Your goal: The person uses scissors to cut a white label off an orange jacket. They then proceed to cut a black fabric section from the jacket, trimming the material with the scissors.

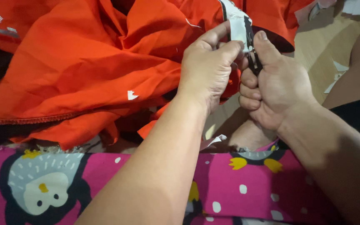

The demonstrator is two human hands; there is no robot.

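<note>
here the left hand (207, 66) pinches a narrow white strip with a black edge (239, 23) that runs along the seam of a large bright orange cloth garment (88, 62), thumb and forefinger closed on it just below the top of the frame. the right hand (273, 83) is clenched around a small black metal snipping tool (253, 60), its thumb pressed along the strip and the blades set against the strip right beside the left fingertips. the garment lies bunched over the person's lap, above a pink fabric printed with penguins (238, 183). small white scraps (132, 95) rest on the orange cloth, near the knee and on the pale floor (313, 46) to the right, which suggests some trimming is already done; the strip looks attached higher up, so that stretch seems left to work. how much remains beyond the frame cannot be told.
</note>
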